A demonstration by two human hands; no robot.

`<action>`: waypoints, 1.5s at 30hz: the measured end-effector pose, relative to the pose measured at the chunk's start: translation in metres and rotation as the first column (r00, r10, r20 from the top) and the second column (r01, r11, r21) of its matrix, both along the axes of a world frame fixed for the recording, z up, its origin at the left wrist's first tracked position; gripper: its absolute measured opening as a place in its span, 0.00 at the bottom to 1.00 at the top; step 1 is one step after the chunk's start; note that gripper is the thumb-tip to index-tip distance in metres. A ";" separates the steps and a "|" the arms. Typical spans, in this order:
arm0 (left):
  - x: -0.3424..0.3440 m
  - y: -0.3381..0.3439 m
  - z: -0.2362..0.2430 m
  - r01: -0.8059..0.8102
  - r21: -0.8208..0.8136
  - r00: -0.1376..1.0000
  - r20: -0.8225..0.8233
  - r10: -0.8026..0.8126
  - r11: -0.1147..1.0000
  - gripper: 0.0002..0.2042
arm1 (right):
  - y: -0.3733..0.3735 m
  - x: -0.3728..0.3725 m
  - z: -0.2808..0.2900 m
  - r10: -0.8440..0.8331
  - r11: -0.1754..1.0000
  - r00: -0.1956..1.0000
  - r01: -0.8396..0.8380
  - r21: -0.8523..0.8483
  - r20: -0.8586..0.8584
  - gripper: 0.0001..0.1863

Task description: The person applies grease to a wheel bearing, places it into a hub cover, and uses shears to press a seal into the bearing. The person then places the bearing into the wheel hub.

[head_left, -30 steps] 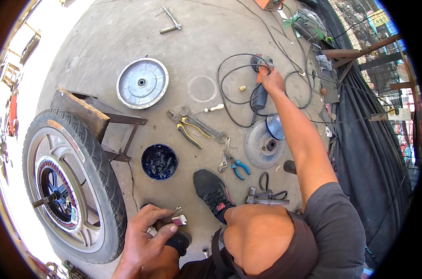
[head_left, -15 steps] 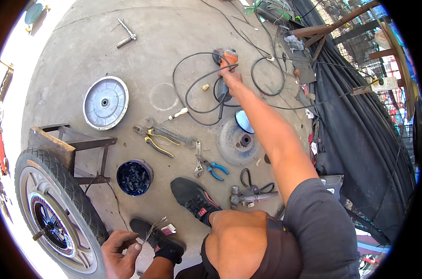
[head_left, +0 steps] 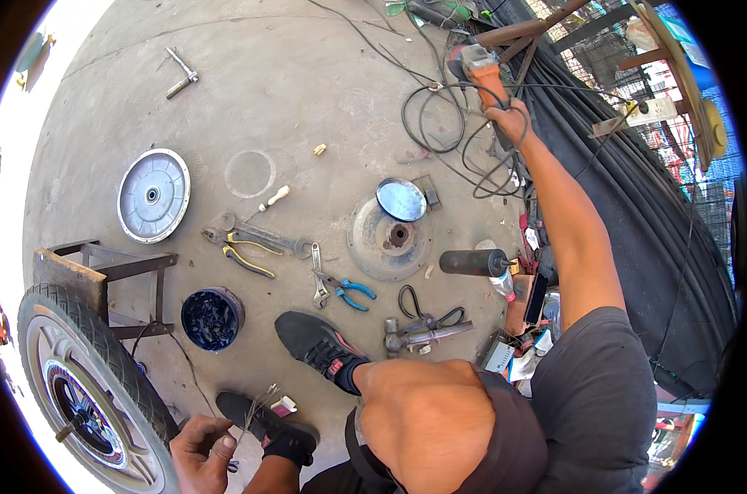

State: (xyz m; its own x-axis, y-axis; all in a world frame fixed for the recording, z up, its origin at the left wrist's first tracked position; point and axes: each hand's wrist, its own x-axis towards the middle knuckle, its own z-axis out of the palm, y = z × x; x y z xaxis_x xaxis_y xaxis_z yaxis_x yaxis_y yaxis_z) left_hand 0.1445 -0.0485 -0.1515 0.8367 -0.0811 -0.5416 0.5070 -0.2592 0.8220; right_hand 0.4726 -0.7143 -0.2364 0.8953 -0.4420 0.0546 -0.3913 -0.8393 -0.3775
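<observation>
Orange-and-grey angle grinder (head_left: 485, 76), upper right of frame, sat in the right hand (head_left: 513, 122), fingers wrapped; left hand (head_left: 202, 454), lower left, pinched thin metal wires (head_left: 259, 403). Judged step: grinder handling; next move likely needed cable slack.

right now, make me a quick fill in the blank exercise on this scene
1. The angle grinder is in the person's ___ hand.
2. The pliers nearest the hammer have ___ handles.
3. The black tyre stands on the person's ___ side.

Missing words: right; blue; left.
</observation>
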 end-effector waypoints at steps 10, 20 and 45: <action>0.003 0.006 0.002 -0.052 -0.007 0.989 -0.136 0.051 0.999 0.09 | -0.122 -0.118 -0.113 -0.396 0.907 0.918 0.388 0.165 0.016 0.22; 0.007 0.007 0.003 -0.092 0.040 0.984 -0.151 0.097 0.995 0.08 | -0.154 -0.142 -0.174 -0.583 0.792 0.794 0.603 0.101 -0.168 0.46; -0.015 0.020 0.002 -0.178 -0.055 0.983 -0.060 0.174 0.983 0.13 | 0.115 -0.131 -0.075 0.242 0.965 0.965 -0.250 -0.075 -0.103 0.12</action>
State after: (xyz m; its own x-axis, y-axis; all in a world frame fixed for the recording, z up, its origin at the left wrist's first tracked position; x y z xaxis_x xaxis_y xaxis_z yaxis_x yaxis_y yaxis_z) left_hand 0.1299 -0.0281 -0.1499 0.8098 0.0310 -0.5858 0.5852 -0.1129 0.8030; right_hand 0.3418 -0.5989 -0.3110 0.9788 -0.2045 -0.0045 -0.1981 -0.9418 -0.2716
